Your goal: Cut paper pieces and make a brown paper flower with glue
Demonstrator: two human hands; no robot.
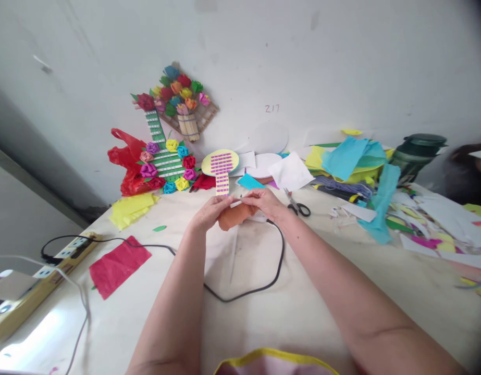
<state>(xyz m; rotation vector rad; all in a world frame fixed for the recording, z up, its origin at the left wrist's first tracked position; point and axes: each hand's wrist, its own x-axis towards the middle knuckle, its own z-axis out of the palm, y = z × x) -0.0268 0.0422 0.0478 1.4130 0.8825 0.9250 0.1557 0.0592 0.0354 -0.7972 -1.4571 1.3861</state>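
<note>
A piece of orange crepe paper (235,216) hangs between my two hands over the middle of the table. My left hand (211,211) pinches its left side, and my right hand (266,204) grips its upper right with the fingers closed. Along the top edge, between the fingertips, shows a thin white strip or stick (235,203). Under the hands lies a pale device, mostly hidden, with a black cable (280,260) running from it. A thin translucent stick (233,255) points towards me. Black-handled scissors (298,206) rest just right of my right hand.
Left are red crepe paper (120,265), yellow crepe paper (133,210) and a power strip (54,276). Paper-flower crafts (168,161) and a yellow paddle-shaped cutout (221,162) stand behind. Blue paper (352,156), a dark green bottle (417,156) and paper scraps (439,219) crowd the right.
</note>
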